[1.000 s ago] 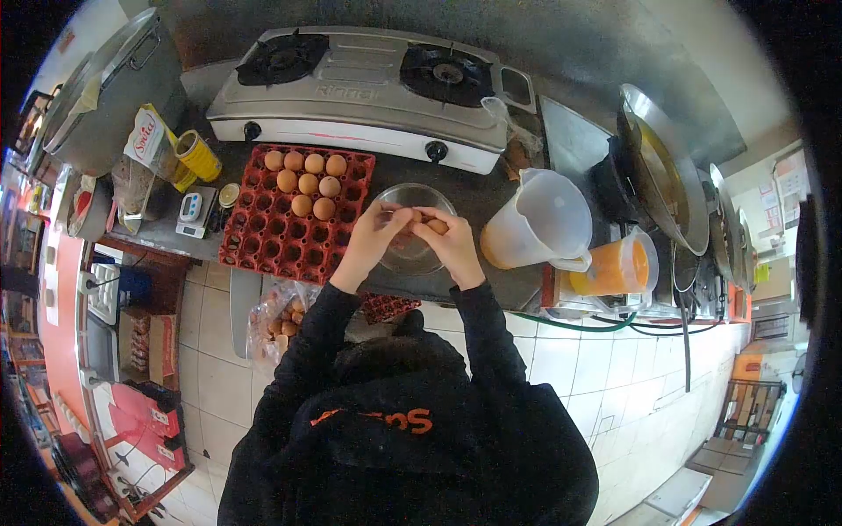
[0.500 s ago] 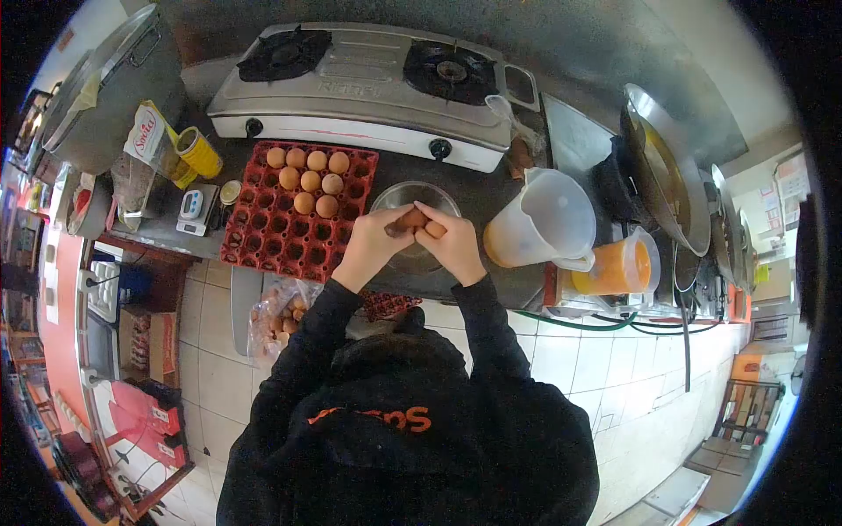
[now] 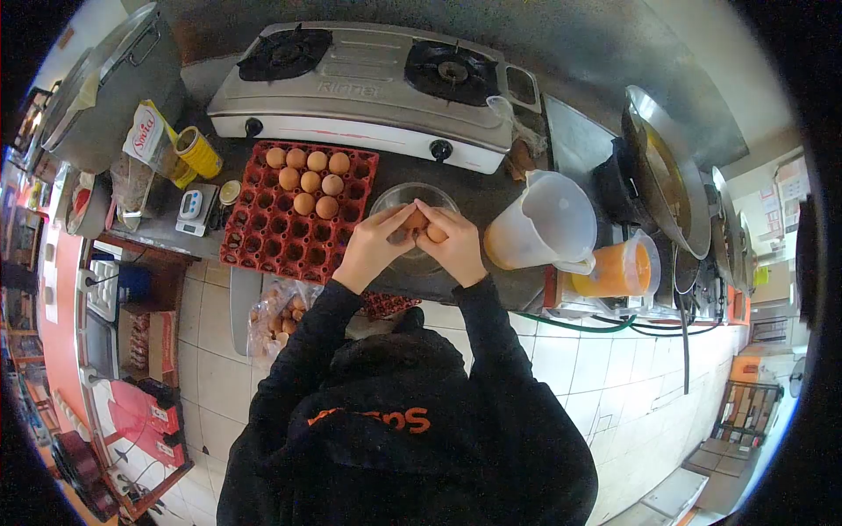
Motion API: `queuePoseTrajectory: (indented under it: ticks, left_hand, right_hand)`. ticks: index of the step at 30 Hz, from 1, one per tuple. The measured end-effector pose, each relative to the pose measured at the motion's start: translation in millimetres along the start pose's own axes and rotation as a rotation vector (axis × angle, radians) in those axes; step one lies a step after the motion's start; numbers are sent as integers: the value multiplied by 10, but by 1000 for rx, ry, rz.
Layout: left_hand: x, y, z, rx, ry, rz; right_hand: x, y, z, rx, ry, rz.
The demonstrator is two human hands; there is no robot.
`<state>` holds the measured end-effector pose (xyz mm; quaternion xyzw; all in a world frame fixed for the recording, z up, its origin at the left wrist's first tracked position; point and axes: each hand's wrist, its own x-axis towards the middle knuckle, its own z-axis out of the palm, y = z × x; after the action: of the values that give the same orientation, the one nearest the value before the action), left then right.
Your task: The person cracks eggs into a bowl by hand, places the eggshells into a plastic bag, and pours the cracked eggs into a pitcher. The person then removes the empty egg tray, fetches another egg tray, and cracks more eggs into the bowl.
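Observation:
Over a clear glass bowl (image 3: 446, 205), my left hand (image 3: 375, 248) and my right hand (image 3: 457, 250) meet at the fingertips. Both are closed on a brown egg (image 3: 435, 232), which shows partly between the fingers; whether its shell is split is hard to make out. Left of the bowl lies a red egg tray (image 3: 289, 226) with several brown eggs (image 3: 310, 181) in its upper part. To the right of the bowl stands a white translucent jug (image 3: 551, 219), and beyond it a container (image 3: 614, 268) of orange-yellow liquid.
A two-burner stove (image 3: 368, 88) spans the back of the counter. At the left are a small scale (image 3: 195, 210), a yellow can (image 3: 200, 152) and a large pot (image 3: 123, 96). Large pans (image 3: 662, 171) stand at the right. A plastic bag of eggs (image 3: 282, 320) is below the tray.
My hands have closed in, their fingertips now touching over the bowl. Less of the egg shows between them than half a second ago.

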<state>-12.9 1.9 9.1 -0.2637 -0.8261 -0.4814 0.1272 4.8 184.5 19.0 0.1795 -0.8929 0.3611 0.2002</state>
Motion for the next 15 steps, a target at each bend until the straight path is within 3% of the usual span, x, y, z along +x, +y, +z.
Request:
queuePoseTrajectory:
  ticks: [11,15]
  left_hand:
    - [57,-26,-79,20,-9,115]
    - [127,7,-194,226,-80,272]
  right_hand:
    - [-21,67,-61,14,-3,-45]
    - [-22,125,-158,-97,-51,-131]
